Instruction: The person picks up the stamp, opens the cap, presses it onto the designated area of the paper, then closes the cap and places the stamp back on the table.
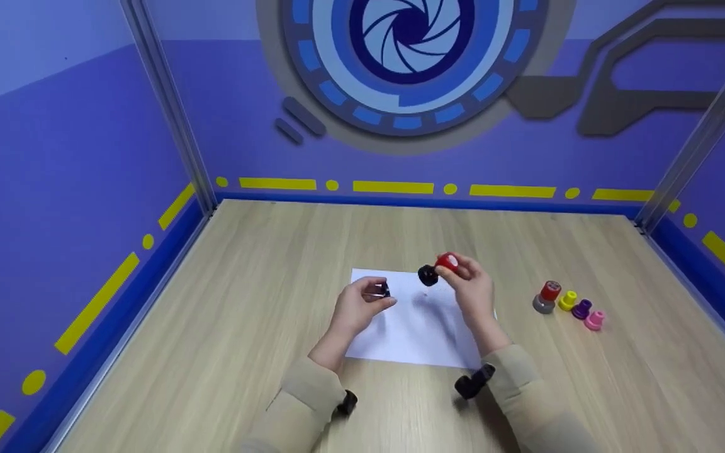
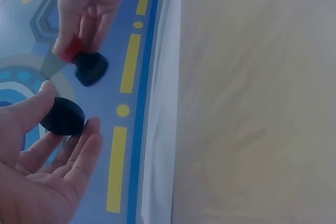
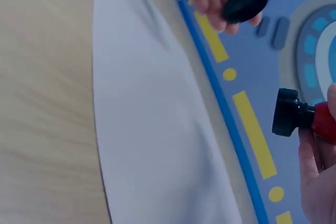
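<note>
My right hand [image 1: 474, 290] pinches a stamp by its red handle [image 1: 447, 260] above the far right part of a white sheet of paper [image 1: 400, 343]. The stamp's black head [image 3: 285, 113] points left, toward the other hand. Between thumb and fingers, my left hand [image 1: 354, 308] holds a round black cap [image 2: 63, 116] over the paper's left side. Cap and stamp are apart, with a short gap between them. A tiny reddish mark [image 1: 425, 294] shows on the paper below the stamp.
To the right of the paper stand a red and grey stamp [image 1: 550, 291] and small yellow [image 1: 567, 301], purple [image 1: 582, 309] and pink [image 1: 595, 321] stamps in a slanting row. Blue-purple walls [image 1: 98, 189] enclose the wooden table [image 1: 262, 270] at the back and sides.
</note>
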A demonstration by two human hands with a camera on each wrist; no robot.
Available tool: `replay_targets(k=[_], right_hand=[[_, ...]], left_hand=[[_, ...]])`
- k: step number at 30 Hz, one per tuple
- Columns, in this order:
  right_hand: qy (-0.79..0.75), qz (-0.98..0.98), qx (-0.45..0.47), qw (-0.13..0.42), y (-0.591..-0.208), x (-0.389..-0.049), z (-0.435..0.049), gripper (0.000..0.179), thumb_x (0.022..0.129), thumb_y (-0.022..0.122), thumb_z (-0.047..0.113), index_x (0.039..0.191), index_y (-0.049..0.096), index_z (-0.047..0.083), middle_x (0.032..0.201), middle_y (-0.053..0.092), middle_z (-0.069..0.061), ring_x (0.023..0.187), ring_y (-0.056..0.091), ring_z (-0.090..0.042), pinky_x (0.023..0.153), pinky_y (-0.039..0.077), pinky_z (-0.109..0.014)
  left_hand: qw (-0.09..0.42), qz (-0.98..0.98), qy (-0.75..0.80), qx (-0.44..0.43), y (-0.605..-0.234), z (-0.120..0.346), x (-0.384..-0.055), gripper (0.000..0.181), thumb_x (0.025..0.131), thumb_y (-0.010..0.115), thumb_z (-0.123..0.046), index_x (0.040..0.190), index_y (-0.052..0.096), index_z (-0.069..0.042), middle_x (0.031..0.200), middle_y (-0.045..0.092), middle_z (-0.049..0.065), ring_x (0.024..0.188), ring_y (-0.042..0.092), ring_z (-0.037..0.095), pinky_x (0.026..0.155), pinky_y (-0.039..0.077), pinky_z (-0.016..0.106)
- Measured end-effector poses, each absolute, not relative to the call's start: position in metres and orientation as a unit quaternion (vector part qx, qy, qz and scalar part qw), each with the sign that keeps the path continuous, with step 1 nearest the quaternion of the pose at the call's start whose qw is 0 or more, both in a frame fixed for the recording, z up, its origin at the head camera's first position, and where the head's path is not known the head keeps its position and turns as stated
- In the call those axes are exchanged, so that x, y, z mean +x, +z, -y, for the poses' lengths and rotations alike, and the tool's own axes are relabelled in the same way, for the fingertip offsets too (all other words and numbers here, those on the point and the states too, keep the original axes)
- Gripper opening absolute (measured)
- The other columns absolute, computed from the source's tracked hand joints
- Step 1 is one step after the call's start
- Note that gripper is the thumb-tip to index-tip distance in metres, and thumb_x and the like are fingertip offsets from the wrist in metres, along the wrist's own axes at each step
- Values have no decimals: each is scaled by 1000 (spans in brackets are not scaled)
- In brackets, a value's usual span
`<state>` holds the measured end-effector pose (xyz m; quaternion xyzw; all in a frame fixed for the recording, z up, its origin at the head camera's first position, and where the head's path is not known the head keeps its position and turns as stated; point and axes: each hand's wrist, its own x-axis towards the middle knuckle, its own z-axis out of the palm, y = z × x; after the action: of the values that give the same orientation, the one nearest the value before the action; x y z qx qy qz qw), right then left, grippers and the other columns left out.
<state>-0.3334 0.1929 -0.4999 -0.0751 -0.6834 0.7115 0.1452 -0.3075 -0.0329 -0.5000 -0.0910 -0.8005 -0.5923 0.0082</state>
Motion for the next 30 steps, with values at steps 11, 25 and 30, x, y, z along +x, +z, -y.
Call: replay_targets(k=[11,25,30], right_hand=[[858,506,-89,8,-491,-288,-196,50,104,61,13,148,41,-1,104,78,11,106,71,-2,101,55,-21],[861,505,-61,7,-499,-275,-181,49,102,60,4,146,41,-10,116,76,-1,114,72,-12,99,57,-24],[860,507,-60,11,-500,-273,-180,47,102,60,2,144,42,-10,117,77,-2,113,72,-11,105,51,-30]], left_hand=[[-14,769,-627,-125,-497,19,-297,43,88,82,-13,127,69,-1,118,75,19,107,74,28,91,62,32],[-30,760,-632,-148,-495,7,-289,41,87,83,-13,124,70,-4,115,77,17,103,75,25,90,62,32],[-26,761,-631,-151,-495,6,-288,40,87,83,-14,124,71,-4,115,77,16,104,75,24,90,62,31]])
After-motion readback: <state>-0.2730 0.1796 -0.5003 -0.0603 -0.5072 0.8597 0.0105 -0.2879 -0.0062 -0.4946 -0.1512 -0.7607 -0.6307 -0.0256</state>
